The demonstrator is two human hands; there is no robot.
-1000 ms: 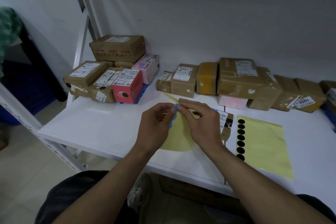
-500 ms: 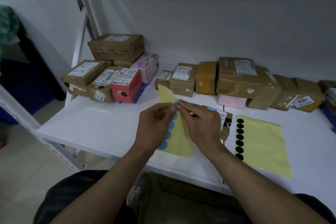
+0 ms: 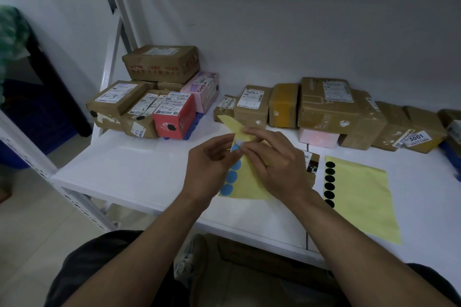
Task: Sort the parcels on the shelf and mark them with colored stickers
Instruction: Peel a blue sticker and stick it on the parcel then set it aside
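Shelf [image 3: 129, 164] w/ parcels [image 3: 324, 104] stacked left and in a row at back; black-dot sheet [image 3: 361, 194] flat at right. Blue-dot sheet [image 3: 245, 182] is held above the shelf front, L hand [image 3: 207, 169] and R hand [image 3: 279, 167] both pinching it at the top sticker [image 3: 235, 148], whose edge looks lifted. Step: peeling, I'd say; next needs a clean pull-off, then pressing onto a parcel.

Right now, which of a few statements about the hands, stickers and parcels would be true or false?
1. Both the left hand and the right hand hold the sheet of blue stickers. True.
2. The sheet of black stickers is held up too. False: it lies flat on the shelf.
3. The red parcel stands in the left-hand group. True.
4. The red parcel bears a blue sticker. False: a black dot shows on its front.
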